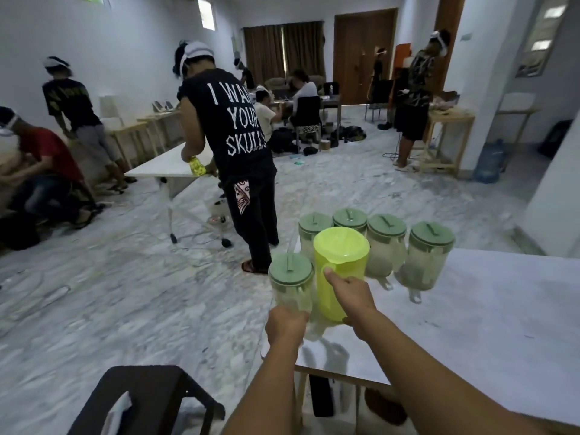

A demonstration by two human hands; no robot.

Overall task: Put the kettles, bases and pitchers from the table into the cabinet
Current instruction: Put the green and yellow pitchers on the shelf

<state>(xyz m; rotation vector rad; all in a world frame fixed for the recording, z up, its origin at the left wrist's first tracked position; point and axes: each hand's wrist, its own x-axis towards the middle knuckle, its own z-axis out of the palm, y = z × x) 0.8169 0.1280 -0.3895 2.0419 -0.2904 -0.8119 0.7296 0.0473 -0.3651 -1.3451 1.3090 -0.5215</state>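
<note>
A bright yellow-green pitcher [337,271] stands at the left end of the white table [486,315]; my right hand [351,293] grips its handle side. Just left of it, a clear pitcher with a green lid [290,279] is held near its lower part by my left hand [285,324]. Behind them stand several more clear pitchers with green lids [384,243], in a row along the table's far edge, the rightmost [426,255] with its handle facing me. No kettle, base or cabinet shows in this view.
A dark chair [147,400] stands at the lower left by the table corner. A person in a black printed shirt [238,158] stands close ahead beside a wheeled white table [163,167]. Other people and wooden tables line the room's walls.
</note>
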